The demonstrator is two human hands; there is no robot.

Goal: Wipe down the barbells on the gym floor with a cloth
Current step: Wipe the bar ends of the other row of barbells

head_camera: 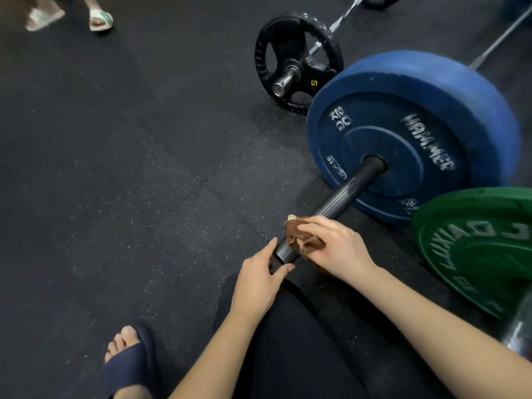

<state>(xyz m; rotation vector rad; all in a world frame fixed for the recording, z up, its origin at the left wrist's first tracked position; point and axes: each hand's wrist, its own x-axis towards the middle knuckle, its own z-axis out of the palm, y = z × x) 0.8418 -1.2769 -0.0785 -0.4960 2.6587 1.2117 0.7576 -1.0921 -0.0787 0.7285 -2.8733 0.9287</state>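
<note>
Gripping a crumpled brown cloth [302, 240], the right hand [336, 249] presses it onto the dark steel barbell sleeve [342, 194] near its free end. The left hand [259, 280] pinches that end between thumb and fingers. The sleeve runs up-right into the blue rubber 20 KG bumper plate [403, 133], standing on the right part of the black speckled rubber floor [129, 168]. The green bumper plate [475, 249] sits just beside the right wrist (tight on that side). The black 5 plate with grip holes [296, 61] stands behind the blue one. Bare floor stretches left of the sleeve, with a navy slipper [132, 358] bottom-left and pale sandals [98, 20] far top-left.
</note>
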